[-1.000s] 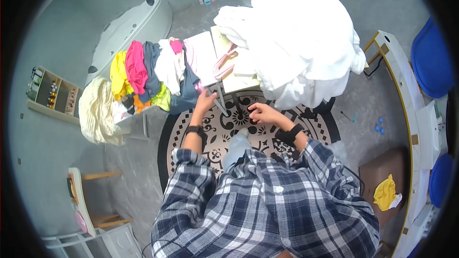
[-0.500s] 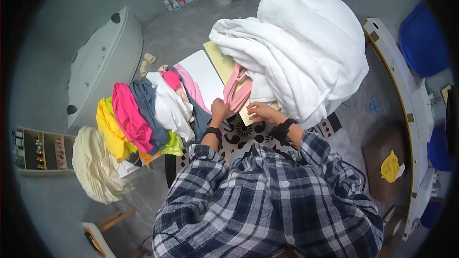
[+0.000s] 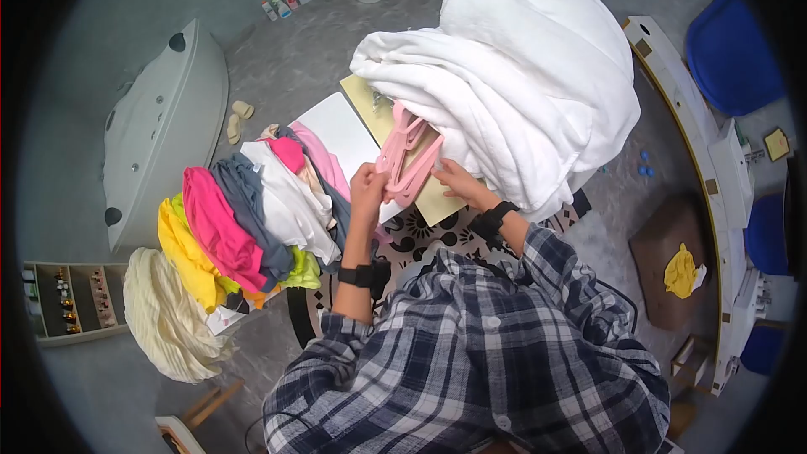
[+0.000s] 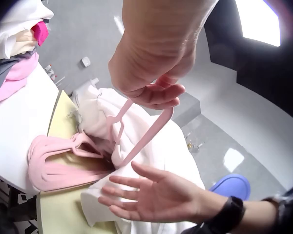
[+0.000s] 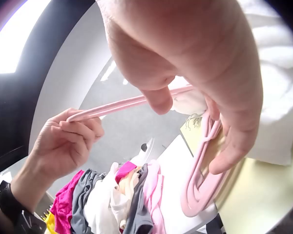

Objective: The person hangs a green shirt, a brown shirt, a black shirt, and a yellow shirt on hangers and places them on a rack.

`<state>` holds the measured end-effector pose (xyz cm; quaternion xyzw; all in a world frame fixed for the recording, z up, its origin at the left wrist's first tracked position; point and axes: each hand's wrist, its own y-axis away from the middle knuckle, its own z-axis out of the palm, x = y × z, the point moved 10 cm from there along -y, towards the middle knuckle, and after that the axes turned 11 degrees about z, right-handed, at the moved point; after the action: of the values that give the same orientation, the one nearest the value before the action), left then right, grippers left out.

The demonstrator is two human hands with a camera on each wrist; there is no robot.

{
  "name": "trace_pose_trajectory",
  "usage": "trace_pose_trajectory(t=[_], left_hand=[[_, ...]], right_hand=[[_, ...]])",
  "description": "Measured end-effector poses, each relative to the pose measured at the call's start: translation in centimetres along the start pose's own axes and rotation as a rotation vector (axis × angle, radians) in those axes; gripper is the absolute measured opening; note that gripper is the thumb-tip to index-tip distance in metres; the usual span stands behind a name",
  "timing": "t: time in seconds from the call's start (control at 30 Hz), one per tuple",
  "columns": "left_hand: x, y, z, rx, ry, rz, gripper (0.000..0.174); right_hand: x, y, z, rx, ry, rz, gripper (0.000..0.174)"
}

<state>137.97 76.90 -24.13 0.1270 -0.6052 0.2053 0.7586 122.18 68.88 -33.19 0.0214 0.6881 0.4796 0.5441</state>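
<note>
My left hand (image 3: pixel 368 189) pinches one end of a pink clothes hanger (image 4: pixel 149 132), lifted above the others. More pink hangers (image 4: pixel 41 168) lie stacked on a pale yellow board (image 3: pixel 433 208), partly hidden by a big white fluffy blanket (image 3: pixel 538 76). To the right of the stack is my right hand (image 3: pixel 465 185), fingers spread and nothing gripped; in the left wrist view its palm shows beside the blanket. In the right wrist view the raised hanger passes behind the right thumb.
Left of the board, a white tabletop (image 3: pixel 340 130) carries a row of colourful clothes (image 3: pixel 244 219), with a cream knit garment (image 3: pixel 168 315) at its end. A bathtub (image 3: pixel 168 118) stands far left. At the right are a brown stool (image 3: pixel 664 244) and a long counter (image 3: pixel 689 151).
Both hands have come forward from above the rug to the hangers. The left hand has taken hold of one hanger and raised it. The view has shifted as well.
</note>
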Motion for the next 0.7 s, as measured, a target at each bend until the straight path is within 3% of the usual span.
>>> trace_pose_trajectory(t=[0.1,0.27,0.37,0.4,0.47,0.5,0.57,0.63,0.7], left_hand=[[1.3,1.3,-3.5,0.063,-0.058,0.001,0.006],[13.6,5.8,-7.7,0.139,-0.280,0.259,0.006],[19.7,8.9,-8.3,0.029,-0.381,0.363,0.008],[21.4,9.5,-8.2,0.066,-0.463,0.383,0.009],[23.7,9.7,-7.4,-0.036,-0.411,0.443,0.012],[24.4,9.6,-7.0,-0.076,-0.378,0.449,0.013],[24.9,8.1,-6.7,-0.130,-0.369,0.500,0.014],[23.3,9.0,-0.3,-0.239,-0.358,0.584,0.015],[20.3,7.0,6.2,-0.388,-0.250,0.464,0.016]], right_hand=[[-0.3,-0.3,-1.2,0.013,-0.008,-0.033,0.063],[-0.1,0.7,-0.6,-0.115,-0.079,-0.005,0.056],[-1.8,3.0,-0.6,-0.176,-0.064,-0.128,0.053],[-4.0,4.5,-2.4,-0.006,0.054,-0.311,0.054],[-7.9,9.5,-4.6,0.312,0.266,-0.693,0.061],[-8.8,11.3,-4.8,0.328,0.261,-0.690,0.061],[-12.6,18.9,-4.5,0.669,0.584,-1.060,0.068],[-9.3,23.7,-9.9,0.832,0.578,-1.084,0.066],[-6.5,25.3,-14.8,0.747,0.543,-0.978,0.051]])
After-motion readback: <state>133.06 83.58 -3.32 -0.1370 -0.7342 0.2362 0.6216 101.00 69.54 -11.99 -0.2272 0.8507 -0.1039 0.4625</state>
